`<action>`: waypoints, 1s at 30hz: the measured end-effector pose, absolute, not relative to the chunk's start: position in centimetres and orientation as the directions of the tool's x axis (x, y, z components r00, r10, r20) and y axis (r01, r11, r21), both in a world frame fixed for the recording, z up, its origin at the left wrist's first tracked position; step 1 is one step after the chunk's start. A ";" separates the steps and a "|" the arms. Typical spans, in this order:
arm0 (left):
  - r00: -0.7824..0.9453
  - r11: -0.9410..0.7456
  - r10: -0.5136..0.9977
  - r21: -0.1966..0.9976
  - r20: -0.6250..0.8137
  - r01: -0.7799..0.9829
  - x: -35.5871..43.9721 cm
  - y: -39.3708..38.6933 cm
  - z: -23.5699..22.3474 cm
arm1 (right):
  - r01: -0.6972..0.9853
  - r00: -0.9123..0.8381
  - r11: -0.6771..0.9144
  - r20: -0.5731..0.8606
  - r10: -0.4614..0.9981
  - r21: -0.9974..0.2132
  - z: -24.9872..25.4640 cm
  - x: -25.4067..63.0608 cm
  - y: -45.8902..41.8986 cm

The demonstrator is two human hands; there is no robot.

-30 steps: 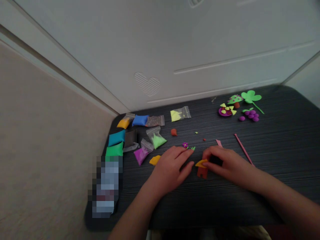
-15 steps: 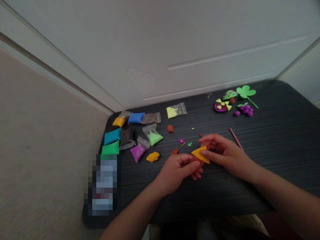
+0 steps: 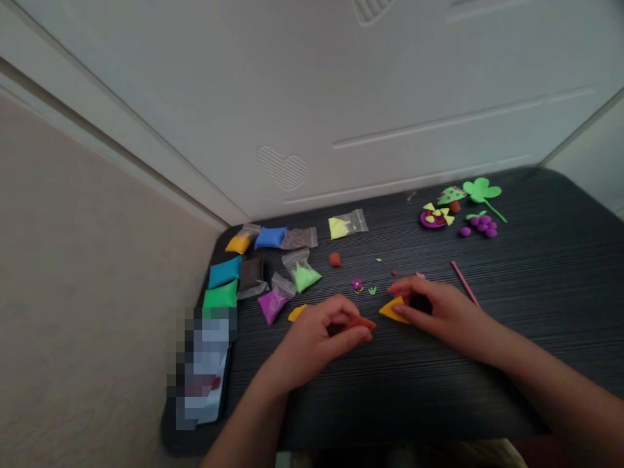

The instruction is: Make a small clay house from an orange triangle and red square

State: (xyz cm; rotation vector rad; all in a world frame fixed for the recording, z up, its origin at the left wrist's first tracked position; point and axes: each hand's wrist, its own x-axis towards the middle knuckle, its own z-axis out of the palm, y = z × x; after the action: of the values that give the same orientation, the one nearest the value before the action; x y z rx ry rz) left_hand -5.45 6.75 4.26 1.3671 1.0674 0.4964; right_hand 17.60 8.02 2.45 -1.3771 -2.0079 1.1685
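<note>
Between the thumb and fingers of my left hand point(image 3: 326, 335) is a piece of reddish-brown modelling clay point(image 3: 363, 324), mostly hidden by the fingers. My right hand point(image 3: 433, 309) pinches a flat yellow clay triangle point(image 3: 394, 311), its tip pointing left. A gap separates the two pieces. Partly behind my left hand lies a lump of yellow clay point(image 3: 297, 313). Beyond the hands are a small purple clay flower point(image 3: 357, 285), tiny green clay leaves point(image 3: 372, 291) and a brown clay lump point(image 3: 335, 260). A pink modelling stick point(image 3: 465, 283) lies beyond my right forearm.
Bags of coloured clay, including purple point(image 3: 273, 304), light green point(image 3: 305, 276) and blue point(image 3: 271, 237), lie on the dark table point(image 3: 390, 403) at left. A blurred-out phone point(image 3: 207, 370) is at the left edge. Clay grapes point(image 3: 483, 224) and a green clover point(image 3: 481, 190) sit at back right.
My hands have drawn apart. The brown clay has moved left with my left hand, separating from the yellow triangle in my right. The camera view has shifted slightly.
</note>
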 end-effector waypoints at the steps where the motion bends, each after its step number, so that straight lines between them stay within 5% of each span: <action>1: 0.433 0.087 0.871 0.941 -0.231 0.327 -6.2 7.1 4.6 | 0.564 -0.454 0.193 -0.105 0.885 -0.803 2.3 17.4 7.9; 4: 0.411 -0.182 0.910 0.847 -0.047 0.499 -7.7 8.0 4.9 | 0.619 -0.505 0.272 -0.108 0.856 -0.737 1.5 17.1 7.7; 7: 0.468 -0.312 0.883 0.704 -0.033 0.638 -7.7 8.4 4.1 | 0.649 -0.507 0.310 -0.091 0.857 -0.695 1.0 17.1 7.6; 11: 0.489 -0.380 0.870 0.546 -0.062 0.747 -6.9 8.5 3.0 | 0.665 -0.505 0.341 -0.064 0.861 -0.665 0.8 17.0 7.6; 16: 0.500 -0.402 0.862 0.490 -0.081 0.773 -6.0 8.3 2.9 | 0.667 -0.536 0.398 -0.034 0.843 -0.630 0.6 17.0 7.6; 23: 0.474 -0.310 0.880 0.709 -0.038 0.633 -6.3 7.7 3.5 | 0.668 -0.570 0.457 -0.009 0.822 -0.587 0.2 17.1 7.6; 30: 0.207 -0.084 0.977 0.981 0.047 0.173 -7.5 7.7 4.0 | 0.663 -0.569 0.475 0.023 0.822 -0.578 0.3 17.1 7.8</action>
State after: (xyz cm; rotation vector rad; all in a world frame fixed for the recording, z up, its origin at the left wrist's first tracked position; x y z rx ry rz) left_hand -7.52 7.66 3.99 1.4804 1.1526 1.0124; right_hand 17.09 7.76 0.32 -1.2615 -2.4279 0.7569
